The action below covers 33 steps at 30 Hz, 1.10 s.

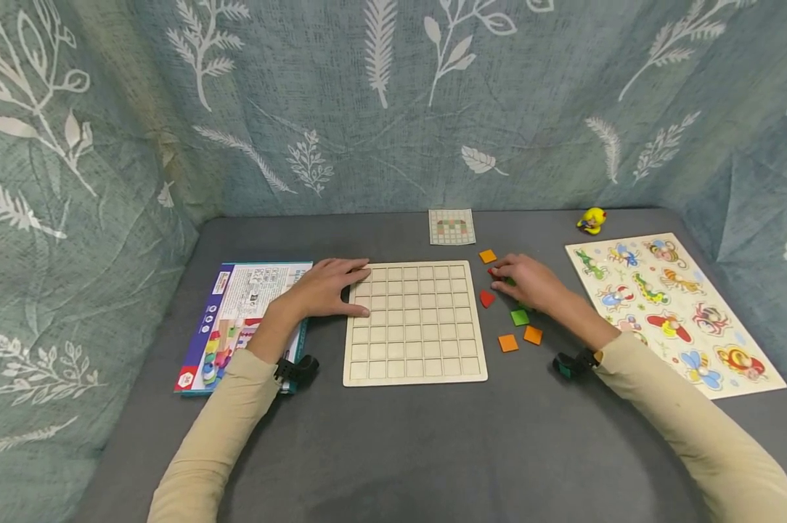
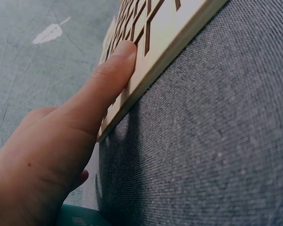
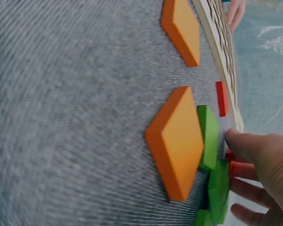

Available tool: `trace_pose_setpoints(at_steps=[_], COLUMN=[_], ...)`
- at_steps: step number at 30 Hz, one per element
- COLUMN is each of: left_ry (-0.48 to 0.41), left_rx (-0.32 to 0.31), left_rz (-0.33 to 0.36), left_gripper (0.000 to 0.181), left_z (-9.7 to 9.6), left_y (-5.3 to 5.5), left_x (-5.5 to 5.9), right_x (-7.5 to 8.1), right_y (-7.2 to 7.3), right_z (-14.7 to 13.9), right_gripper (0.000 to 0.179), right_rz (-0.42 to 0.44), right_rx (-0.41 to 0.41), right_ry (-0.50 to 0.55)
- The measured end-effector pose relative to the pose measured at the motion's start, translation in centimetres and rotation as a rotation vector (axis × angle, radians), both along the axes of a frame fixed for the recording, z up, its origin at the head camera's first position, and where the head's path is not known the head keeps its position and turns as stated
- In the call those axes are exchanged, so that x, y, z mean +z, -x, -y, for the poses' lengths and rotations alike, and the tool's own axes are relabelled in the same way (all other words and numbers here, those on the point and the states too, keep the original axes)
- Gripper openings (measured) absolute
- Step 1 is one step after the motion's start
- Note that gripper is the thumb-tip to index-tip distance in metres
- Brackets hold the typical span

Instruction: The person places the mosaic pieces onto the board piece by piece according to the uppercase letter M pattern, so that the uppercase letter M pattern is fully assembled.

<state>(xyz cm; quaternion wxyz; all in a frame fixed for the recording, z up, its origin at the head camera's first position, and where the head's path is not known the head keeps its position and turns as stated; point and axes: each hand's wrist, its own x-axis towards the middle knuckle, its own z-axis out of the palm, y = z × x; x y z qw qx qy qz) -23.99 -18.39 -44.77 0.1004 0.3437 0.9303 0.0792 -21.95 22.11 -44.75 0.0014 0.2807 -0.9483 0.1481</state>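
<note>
A pale wooden grid board point(image 1: 414, 325) lies flat on the table. My left hand point(image 1: 331, 288) rests at its upper left edge with fingers extended; in the left wrist view the thumb point(image 2: 111, 70) presses on the board's rim. To the right of the board, my right hand point(image 1: 531, 282) pinches a small red piece point(image 3: 228, 154) between thumb and fingertips, low over the table. Green tiles point(image 3: 219, 190) lie under and beside that hand, partly hidden by it. Near it are another red piece point(image 1: 487, 298), a green square tile point(image 1: 520, 317) and several orange square tiles point(image 1: 507, 343).
A small pattern card point(image 1: 451, 227) lies behind the board. At left is a printed box point(image 1: 243, 327), partly under the left forearm. A board with insect pictures point(image 1: 674, 312) lies at right, near a yellow toy figure point(image 1: 592, 220). A leaf-patterned curtain point(image 1: 341, 109) hangs behind.
</note>
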Motion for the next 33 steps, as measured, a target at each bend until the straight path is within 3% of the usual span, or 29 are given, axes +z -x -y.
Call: trace_pose_setpoints(at_steps=[9,20,33], left_ry=[-0.004,0.016,-0.084], left_rx=[-0.008,0.008,0.036], left_rz=[-0.014,0.013,0.063], left_gripper=[0.088,0.088,0.085], left_z=[-0.4,-0.5,-0.3], left_y=[0.6,0.3,0.6], left_x=[-0.2,-0.3,-0.3], right_x=[-0.6,-0.1,0.0], right_y=[0.8,1.0,1.8], right_z=[-0.3,0.3,0.5], right_gripper=[0.017,0.013,0.016], right_rz=[-0.051,0.026,0.045], right_rx=[-0.013,-0.031,-0.007], right_ry=[0.089,0.0,0.013])
